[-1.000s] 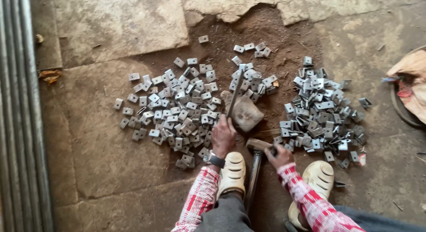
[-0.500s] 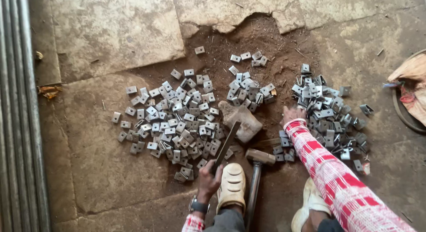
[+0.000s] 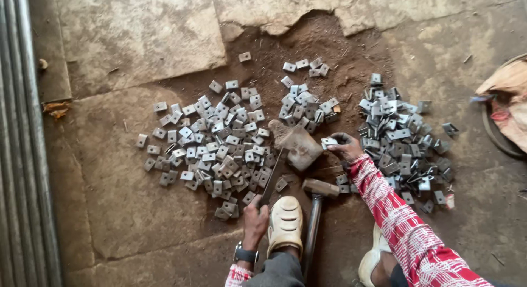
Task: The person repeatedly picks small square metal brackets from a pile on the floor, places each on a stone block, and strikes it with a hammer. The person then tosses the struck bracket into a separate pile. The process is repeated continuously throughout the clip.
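Note:
My left hand [image 3: 254, 212] grips the near end of a dark metal rod [image 3: 271, 177] that slants up to a worn metal block [image 3: 301, 146] on the dirt. Just right of that block, my right hand [image 3: 346, 148] pinches a small grey metal plate [image 3: 329, 141]. A hammer lies on the ground between my feet, its head [image 3: 321, 187] below the block and its handle [image 3: 311, 232] pointing toward me; neither hand touches it. Piles of small plates lie left [image 3: 211, 149], behind [image 3: 304, 103] and right [image 3: 401, 136] of the block.
My pale shoe [image 3: 284, 221] rests beside the left hand, and a second shoe [image 3: 375, 254] is under the right sleeve. Long metal bars [image 3: 22, 155] run along the left edge. A cloth bundle [image 3: 508, 100] sits at the right. Cracked stone slabs [image 3: 137, 34] surround the dirt patch.
My right hand left the hammer, reached into the right pile, and came back beside the block with a plate. My left hand slid back along the rod toward me.

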